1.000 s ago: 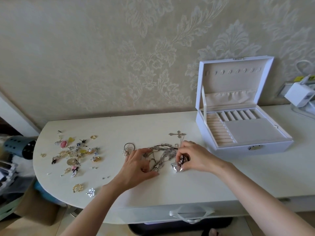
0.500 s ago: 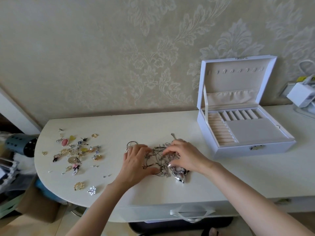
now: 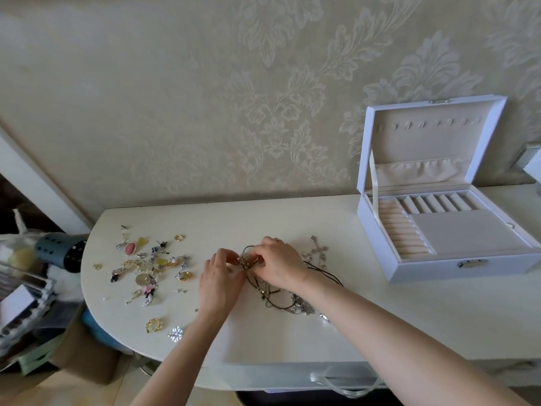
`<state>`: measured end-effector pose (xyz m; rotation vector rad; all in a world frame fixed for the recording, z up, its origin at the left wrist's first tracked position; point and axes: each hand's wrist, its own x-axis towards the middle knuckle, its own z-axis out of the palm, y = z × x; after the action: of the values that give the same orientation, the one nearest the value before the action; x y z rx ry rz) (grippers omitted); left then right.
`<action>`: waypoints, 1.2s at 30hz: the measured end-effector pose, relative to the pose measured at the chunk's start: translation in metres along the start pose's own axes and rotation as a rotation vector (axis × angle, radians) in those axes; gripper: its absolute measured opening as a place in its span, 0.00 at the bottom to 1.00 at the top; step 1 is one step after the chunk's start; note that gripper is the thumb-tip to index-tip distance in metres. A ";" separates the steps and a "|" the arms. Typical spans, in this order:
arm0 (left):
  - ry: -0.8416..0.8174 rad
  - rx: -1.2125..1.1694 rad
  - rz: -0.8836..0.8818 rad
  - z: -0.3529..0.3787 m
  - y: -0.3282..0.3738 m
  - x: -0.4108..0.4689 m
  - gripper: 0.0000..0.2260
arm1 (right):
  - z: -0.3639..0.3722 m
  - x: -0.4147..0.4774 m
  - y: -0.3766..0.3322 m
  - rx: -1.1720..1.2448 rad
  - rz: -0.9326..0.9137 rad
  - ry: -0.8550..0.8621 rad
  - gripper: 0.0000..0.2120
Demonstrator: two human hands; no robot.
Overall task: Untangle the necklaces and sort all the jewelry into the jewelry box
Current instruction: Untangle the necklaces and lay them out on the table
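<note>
A tangle of necklaces [image 3: 282,297], dark cords and silver chains, lies mid-table. My left hand [image 3: 218,281] and my right hand [image 3: 278,263] meet over its left end, and both pinch a small gold-and-bead cluster [image 3: 244,262] of the tangle. A silver cross pendant [image 3: 317,250] lies just right of my right hand. The white jewelry box [image 3: 439,271] stands open at the right, lid up, with ring rolls and slots showing. Loose earrings, brooches and rings [image 3: 149,266] are scattered at the table's left.
A gold ring [image 3: 153,324] and a silver snowflake piece [image 3: 175,334] lie near the front-left edge of the white table [image 3: 409,323]. A dark perforated cylinder [image 3: 60,254] and clutter sit beyond the left edge. A patterned wall rises behind.
Both hands moved left and came together on the left end of the tangle, now pinching a small cluster. The chains lie spread out to the right of the hands.
</note>
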<state>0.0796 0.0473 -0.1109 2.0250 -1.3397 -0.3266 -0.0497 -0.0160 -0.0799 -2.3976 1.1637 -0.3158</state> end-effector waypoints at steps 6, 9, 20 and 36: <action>-0.025 -0.286 -0.050 -0.003 0.007 0.002 0.10 | 0.009 0.002 0.001 0.097 0.070 0.082 0.10; -0.026 -0.637 -0.104 -0.008 0.012 -0.002 0.06 | 0.004 -0.002 0.001 0.490 0.179 0.068 0.10; -0.010 -1.257 -0.270 -0.020 0.025 0.004 0.11 | -0.007 -0.011 0.002 0.901 0.257 0.183 0.13; -0.280 -1.016 -0.241 -0.016 0.023 0.002 0.11 | -0.019 -0.020 0.008 1.168 0.219 0.117 0.10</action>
<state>0.0726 0.0465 -0.0836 1.2720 -0.7847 -1.1644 -0.0753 -0.0101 -0.0679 -1.2356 0.8805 -0.7974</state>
